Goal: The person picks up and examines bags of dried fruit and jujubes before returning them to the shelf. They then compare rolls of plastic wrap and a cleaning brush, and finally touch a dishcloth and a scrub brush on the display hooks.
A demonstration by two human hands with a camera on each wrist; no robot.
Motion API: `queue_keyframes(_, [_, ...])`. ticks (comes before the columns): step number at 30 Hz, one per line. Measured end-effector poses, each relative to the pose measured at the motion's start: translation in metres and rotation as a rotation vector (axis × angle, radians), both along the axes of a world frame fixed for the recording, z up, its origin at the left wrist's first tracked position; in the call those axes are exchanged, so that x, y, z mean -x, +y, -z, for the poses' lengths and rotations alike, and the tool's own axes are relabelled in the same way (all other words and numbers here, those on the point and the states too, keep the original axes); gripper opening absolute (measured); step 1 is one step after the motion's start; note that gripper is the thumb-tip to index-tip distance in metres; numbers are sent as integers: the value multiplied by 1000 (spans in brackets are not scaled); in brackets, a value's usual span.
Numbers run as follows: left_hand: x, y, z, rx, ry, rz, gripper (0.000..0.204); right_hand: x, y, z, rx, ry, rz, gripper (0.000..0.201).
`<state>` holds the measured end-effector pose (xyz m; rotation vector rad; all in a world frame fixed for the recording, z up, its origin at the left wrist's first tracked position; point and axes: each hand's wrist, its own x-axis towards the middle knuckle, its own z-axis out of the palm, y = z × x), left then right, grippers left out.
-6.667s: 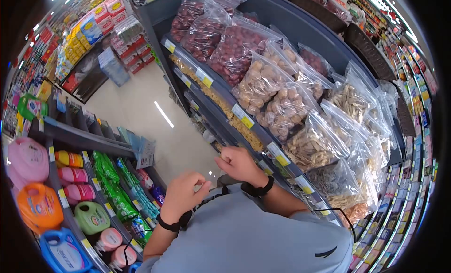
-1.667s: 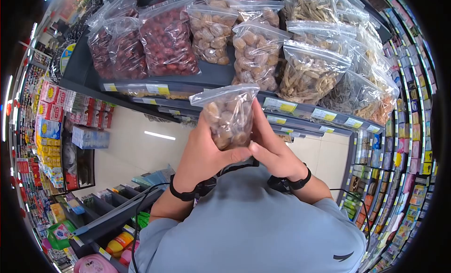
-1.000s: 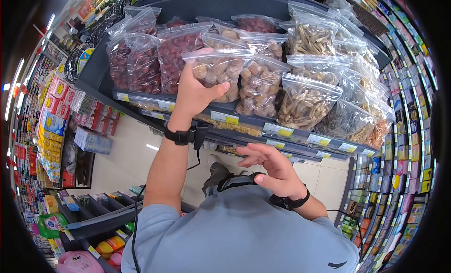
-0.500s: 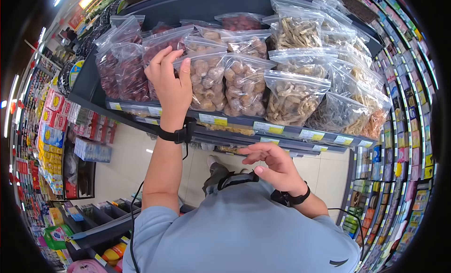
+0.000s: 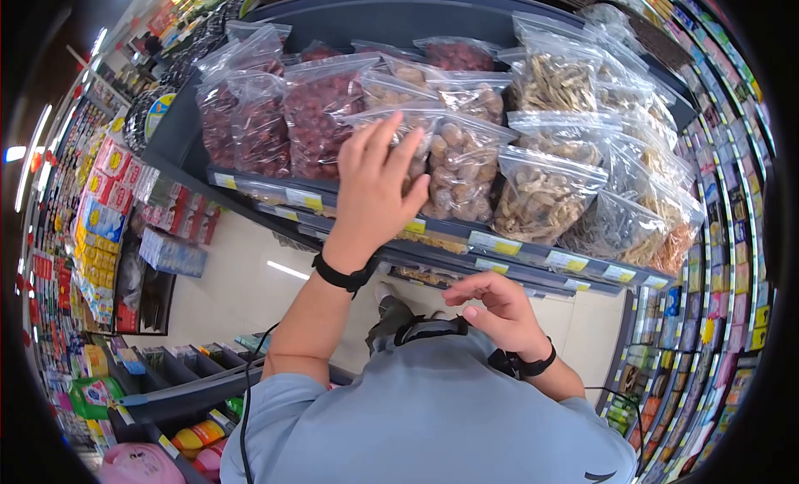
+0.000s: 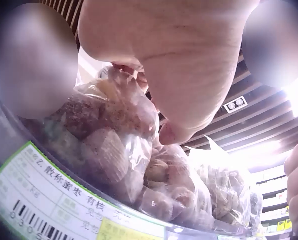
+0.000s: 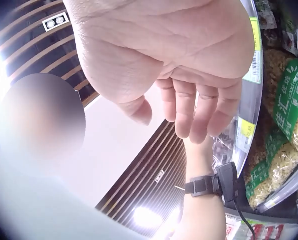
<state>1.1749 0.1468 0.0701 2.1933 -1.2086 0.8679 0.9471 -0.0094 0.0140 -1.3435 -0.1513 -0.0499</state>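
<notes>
Though apart, left hand (image 5: 374, 188) at bag (image 6: 119, 145); right hand (image 5: 505, 316) near shirt (image 5: 441, 409)

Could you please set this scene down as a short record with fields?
Left hand: fingers extended at a front bag of candied dates; contact unclear
Right hand: loosely bent, holding nothing, near the shirt
Left of that bag: bags of red dates
Right of that bag: a second bag of candied dates, then a bag of pale dried slices
Below the bags: white-and-yellow price labels
</notes>
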Motion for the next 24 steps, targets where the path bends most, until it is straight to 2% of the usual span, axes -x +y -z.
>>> queue_keyframes(3, [-1, 4, 1, -27, 29, 41, 65, -2, 3, 2, -19, 6, 4, 26])
queue_keyframes(12, [-10, 20, 1, -30, 74, 148, 60, -16, 12, 6, -36, 31, 12, 25])
queue_keyframes(14, [-17, 25, 9, 117, 133, 259, 57, -19, 15, 8, -46, 36, 20, 26])
queue_keyframes(16, [-27, 39, 11, 170, 105, 221, 57, -25, 18, 10, -69, 35, 49, 26])
queue_keyframes(18, [-45, 61, 15, 373, 118, 7, 64, -33, 25, 7, -76, 34, 57, 25])
queue_keyframes(22, [-90, 120, 22, 279, 114, -421, 79, -52, 42, 8, -26, 47, 68, 24])
queue_keyframes(24, [-109, 147, 24, 208, 139, -558, 88, -64, 52, 8, -20, 49, 66, 24])
